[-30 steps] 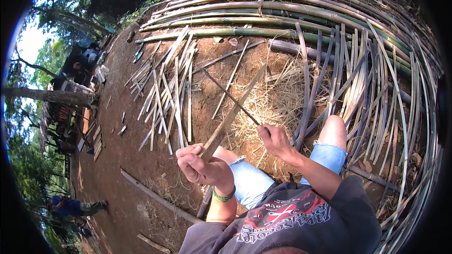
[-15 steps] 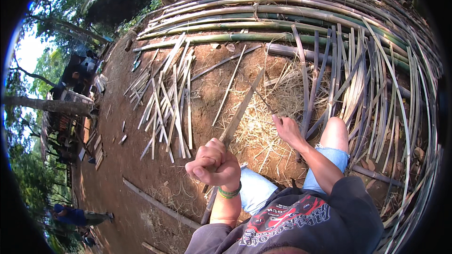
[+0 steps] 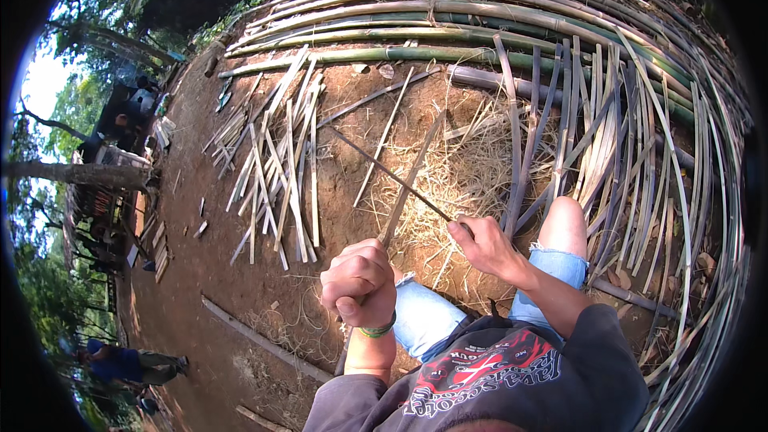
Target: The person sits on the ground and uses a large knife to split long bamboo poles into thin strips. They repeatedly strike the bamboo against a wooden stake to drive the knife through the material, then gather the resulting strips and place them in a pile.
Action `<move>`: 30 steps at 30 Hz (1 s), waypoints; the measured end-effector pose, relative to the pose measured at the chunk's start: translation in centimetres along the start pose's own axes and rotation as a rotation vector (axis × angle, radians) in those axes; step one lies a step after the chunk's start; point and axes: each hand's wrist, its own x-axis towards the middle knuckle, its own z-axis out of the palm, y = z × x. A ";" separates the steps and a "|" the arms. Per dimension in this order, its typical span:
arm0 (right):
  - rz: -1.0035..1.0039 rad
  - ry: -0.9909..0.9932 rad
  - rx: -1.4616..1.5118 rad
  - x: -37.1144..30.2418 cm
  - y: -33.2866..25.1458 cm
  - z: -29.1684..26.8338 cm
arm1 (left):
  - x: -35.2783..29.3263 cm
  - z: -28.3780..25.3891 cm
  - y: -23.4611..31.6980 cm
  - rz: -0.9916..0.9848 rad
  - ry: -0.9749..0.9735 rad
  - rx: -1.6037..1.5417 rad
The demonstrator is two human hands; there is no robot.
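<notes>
My left hand (image 3: 358, 282), a green band on its wrist, is closed in a fist around the lower end of a bamboo strip (image 3: 422, 157). The strip points up and away from me. Fingers of my right hand (image 3: 484, 246) wrap the handle of a long, thin, dark-bladed knife (image 3: 368, 158); the grip itself is mostly hidden. The blade slants up to the left and crosses the strip in this view, partway along it. Whether the two touch I cannot tell. Behind them lies a heap of pale bamboo shavings (image 3: 472, 168) on the brown soil.
Split bamboo strips (image 3: 280, 168) lie loosely piled at left; many more strips (image 3: 600, 128) lean across poles at right. Long bamboo poles (image 3: 384, 54) stretch across the far side. A single pole (image 3: 264, 336) rests at lower left. A person in blue (image 3: 120, 364) is at far left.
The knife has swung left, its blade now crossing the strip instead of meeting it near the tip. My right hand has moved slightly down and left; my left hand still grips the strip.
</notes>
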 end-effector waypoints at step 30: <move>-0.234 -0.087 0.181 -3.7 -4.6 2.9 | -1.0 2.5 2.3 0.004 0.625 0.113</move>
